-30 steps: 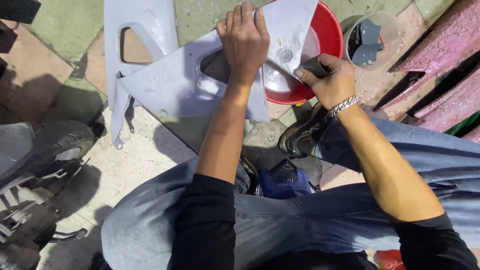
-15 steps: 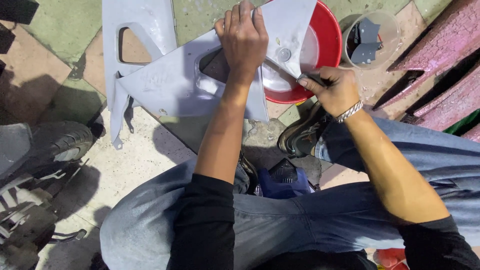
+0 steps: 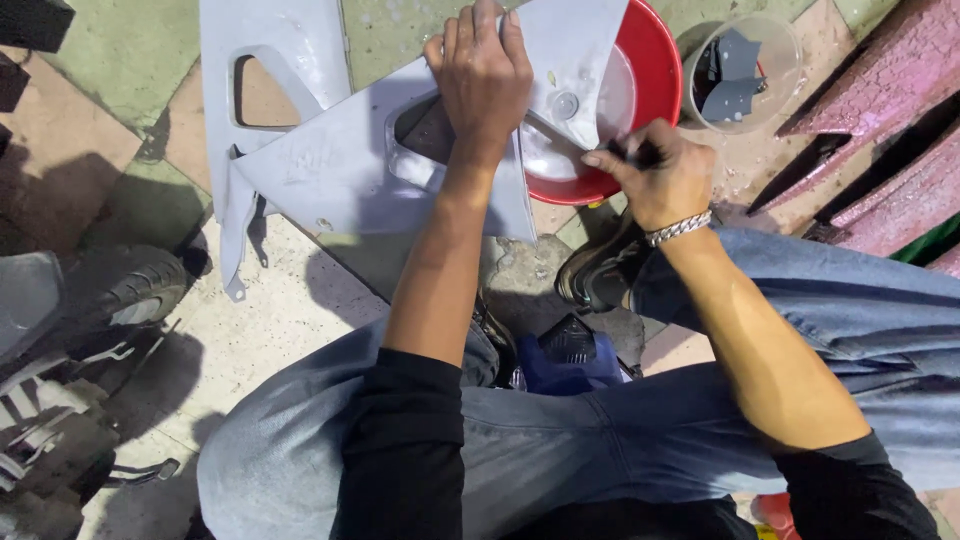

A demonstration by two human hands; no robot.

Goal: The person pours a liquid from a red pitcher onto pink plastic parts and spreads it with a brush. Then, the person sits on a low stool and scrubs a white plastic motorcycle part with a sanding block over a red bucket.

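Grey panel lay across the red basin, pressed flat under the left hand to steady it while the right hand gripped a small dark piece against its edge.

Under my left hand the panel is matte grey; beside my right hand the basin is red.

No packages, labels, signs or screens in my view; nearest to one is a clear plastic tub, upper right of frame, holding grey scraps.
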